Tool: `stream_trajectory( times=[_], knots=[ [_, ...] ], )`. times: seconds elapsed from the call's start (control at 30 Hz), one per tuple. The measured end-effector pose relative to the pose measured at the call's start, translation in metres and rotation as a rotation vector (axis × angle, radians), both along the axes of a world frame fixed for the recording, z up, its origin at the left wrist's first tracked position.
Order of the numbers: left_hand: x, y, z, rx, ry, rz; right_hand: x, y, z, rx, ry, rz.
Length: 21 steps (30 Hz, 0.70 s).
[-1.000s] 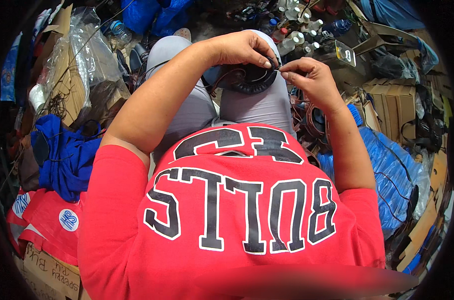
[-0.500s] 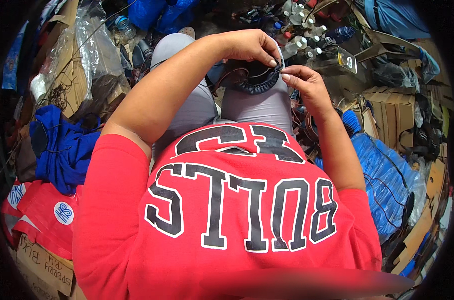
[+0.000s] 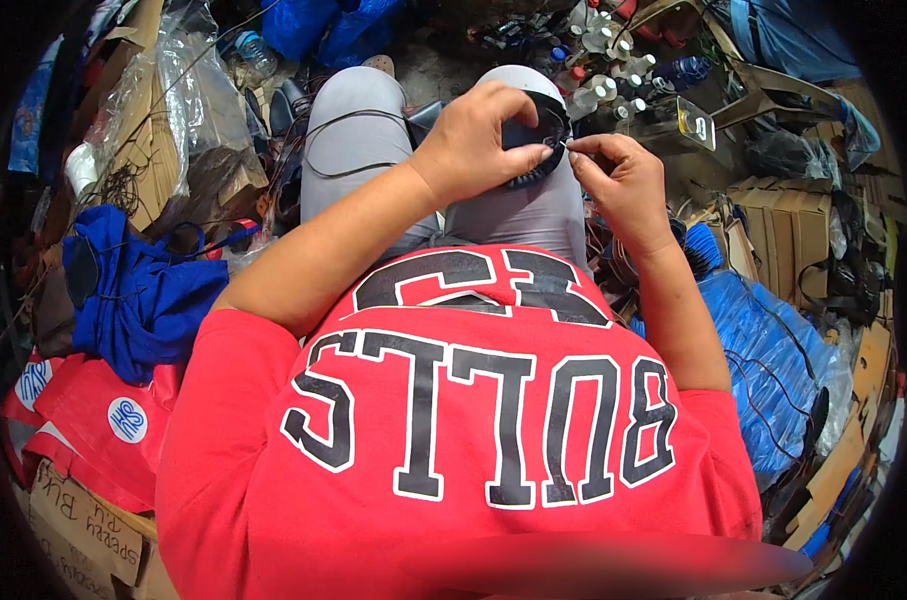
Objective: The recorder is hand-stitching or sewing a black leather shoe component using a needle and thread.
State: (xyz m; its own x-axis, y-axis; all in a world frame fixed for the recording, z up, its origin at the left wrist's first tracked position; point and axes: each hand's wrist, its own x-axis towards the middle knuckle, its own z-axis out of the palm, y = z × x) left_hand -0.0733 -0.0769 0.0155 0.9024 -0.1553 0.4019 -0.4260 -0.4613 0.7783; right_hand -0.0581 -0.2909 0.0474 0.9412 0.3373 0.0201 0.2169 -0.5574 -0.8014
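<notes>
Evidently my left hand clamps the black pleated-rim shoe piece at one o'clock, my right hand pinches a pale sliver at its three-o'clock edge, and a loosened pinch might jab my left thumb.

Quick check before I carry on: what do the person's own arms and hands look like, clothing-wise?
Short, red sleeves end near the elbows, leaving both forearms bare. The left hand and right hand wear no gloves; no watch or bracelet shows on either wrist.
</notes>
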Motion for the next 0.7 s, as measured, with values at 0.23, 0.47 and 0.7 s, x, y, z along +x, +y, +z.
stream_trajectory(
  times=[0.23,0.47,0.7],
  knots=[
    [-0.014,-0.005,0.000,-0.042,0.144,-0.044,0.003,0.002,-0.003,0.094,0.137,-0.029],
    [-0.020,-0.006,-0.003,-0.030,0.115,-0.070,0.008,0.003,-0.009,0.050,0.028,0.032],
    [-0.018,-0.004,-0.002,0.034,0.106,-0.113,0.028,0.003,0.014,-0.313,-0.301,0.326]
  ],
)
